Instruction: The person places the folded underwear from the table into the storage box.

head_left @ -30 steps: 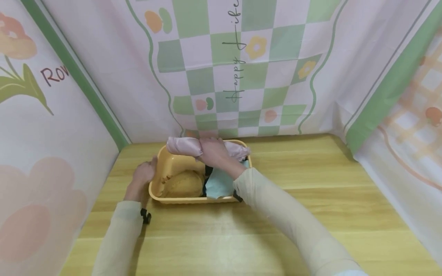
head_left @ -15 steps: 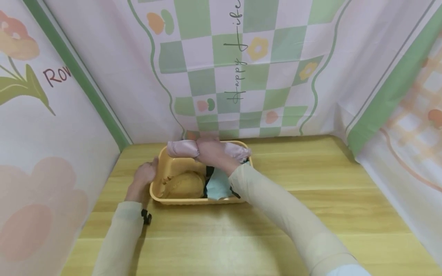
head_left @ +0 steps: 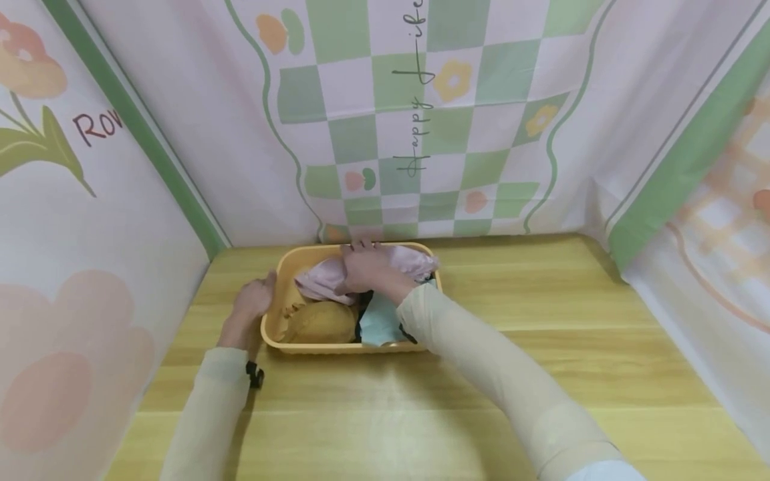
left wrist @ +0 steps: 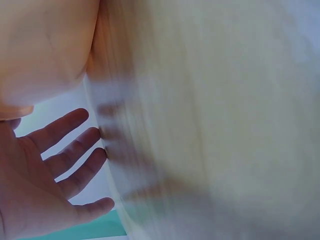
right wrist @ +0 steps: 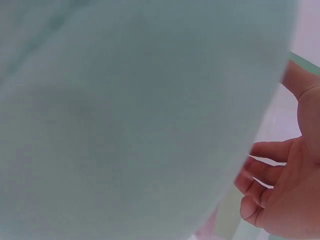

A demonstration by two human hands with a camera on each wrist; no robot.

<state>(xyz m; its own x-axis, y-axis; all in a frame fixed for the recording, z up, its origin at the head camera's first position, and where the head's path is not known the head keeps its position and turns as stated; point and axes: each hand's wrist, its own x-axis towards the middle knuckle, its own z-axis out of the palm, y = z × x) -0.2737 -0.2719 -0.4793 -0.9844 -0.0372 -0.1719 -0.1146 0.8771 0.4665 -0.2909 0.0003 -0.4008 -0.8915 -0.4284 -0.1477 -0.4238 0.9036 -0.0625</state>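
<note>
A yellow plastic basket holds several pieces of soft cloth. Along its back side lies a shiny pink cloth, sagging into the basket, and my right hand rests on top of it. Those fingers look loosely bent in the right wrist view, where pale blue-green cloth fills most of the picture. My left hand touches the basket's left side from outside, its fingers spread and nearly straight. A mustard cloth bundle sits front left, a light blue cloth front right.
The basket stands on a wood-grain table, near its back edge. A checked green and white curtain hangs right behind it. More printed fabric walls off the left and right sides. Dark material shows between the cloths.
The pink cloth was a roll held level with the back rim in my right hand. Its left part has now dropped and loosened into the basket. My left hand has stayed put.
</note>
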